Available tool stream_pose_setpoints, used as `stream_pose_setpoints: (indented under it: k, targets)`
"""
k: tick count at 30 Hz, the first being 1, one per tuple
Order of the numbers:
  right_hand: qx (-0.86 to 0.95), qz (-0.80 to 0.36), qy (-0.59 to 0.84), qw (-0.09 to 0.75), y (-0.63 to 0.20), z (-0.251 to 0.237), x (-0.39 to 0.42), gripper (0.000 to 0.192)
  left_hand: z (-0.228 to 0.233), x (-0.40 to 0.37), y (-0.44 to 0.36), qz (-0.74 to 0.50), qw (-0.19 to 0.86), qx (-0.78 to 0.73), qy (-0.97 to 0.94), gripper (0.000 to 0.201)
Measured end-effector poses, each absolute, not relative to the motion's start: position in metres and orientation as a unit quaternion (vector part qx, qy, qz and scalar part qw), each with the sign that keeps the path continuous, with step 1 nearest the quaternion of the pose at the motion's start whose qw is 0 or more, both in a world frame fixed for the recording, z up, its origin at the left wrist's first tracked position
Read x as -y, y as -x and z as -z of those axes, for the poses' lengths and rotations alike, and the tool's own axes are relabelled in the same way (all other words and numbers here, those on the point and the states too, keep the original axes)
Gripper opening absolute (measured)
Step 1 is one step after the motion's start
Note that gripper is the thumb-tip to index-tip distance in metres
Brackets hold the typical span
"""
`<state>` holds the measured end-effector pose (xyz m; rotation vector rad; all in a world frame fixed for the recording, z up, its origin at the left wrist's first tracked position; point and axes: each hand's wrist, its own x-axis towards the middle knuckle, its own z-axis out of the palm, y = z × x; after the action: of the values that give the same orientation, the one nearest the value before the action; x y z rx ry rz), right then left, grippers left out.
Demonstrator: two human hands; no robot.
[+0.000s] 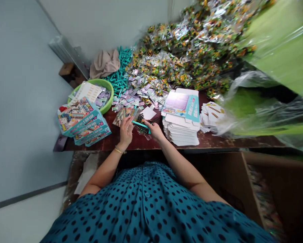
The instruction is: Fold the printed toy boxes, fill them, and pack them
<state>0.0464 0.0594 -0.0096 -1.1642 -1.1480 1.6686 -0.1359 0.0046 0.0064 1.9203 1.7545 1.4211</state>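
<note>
Just above the table's front edge, my right hand (pixel 154 131) is closed on the right end of a teal plastic stick (pixel 141 125). Black grid pieces (pixel 140 118) lie against the stick, and whether the same hand grips them too is unclear. My left hand (pixel 126 130) is at the stick's left end, with its fingers closed around something flat and shiny, perhaps clear film, that I cannot make out. Behind the left fingers are printed colourful sheets (pixel 120 116). A white card (pixel 148 113) lies just beyond the grid pieces.
Left stand stacked printed boxes (pixel 78 116) and a green basket (pixel 110 101) of small packets. Flattened cartons (pixel 181 131) are piled right, beside printed cards (pixel 212 114). Behind lie loose packets (pixel 131 96), teal sticks (pixel 121 74) and heaped bags of coloured pieces (pixel 181 54).
</note>
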Motion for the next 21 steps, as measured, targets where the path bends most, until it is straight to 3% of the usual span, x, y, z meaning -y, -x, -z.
stream_pose_setpoints:
  k: [8,13,15,18,21]
  targets:
    - [0.49,-0.599,0.5,0.389,-0.024,-0.006,-0.098,0.024,0.013,-0.009,0.105,-0.397,0.075,-0.627,-0.666,0.065]
    - [0.505,-0.59,0.504,0.377,-0.022,-0.028,-0.096,0.044,-0.008,-0.014,0.106,-0.469,0.088,-0.616,-0.627,0.064]
    - [0.535,-0.511,0.507,0.441,-0.027,-0.038,-0.087,0.055,-0.02,-0.016,0.11,-0.508,0.114,-0.615,-0.593,0.065]
    - [0.638,-0.331,0.447,0.532,-0.034,-0.05,-0.066,0.056,-0.038,-0.018,0.117,-0.56,0.175,-0.623,-0.517,0.063]
    - [0.79,-0.24,0.331,0.456,-0.037,-0.059,-0.05,0.045,-0.053,-0.021,0.126,-0.598,0.259,-0.63,-0.423,0.062]
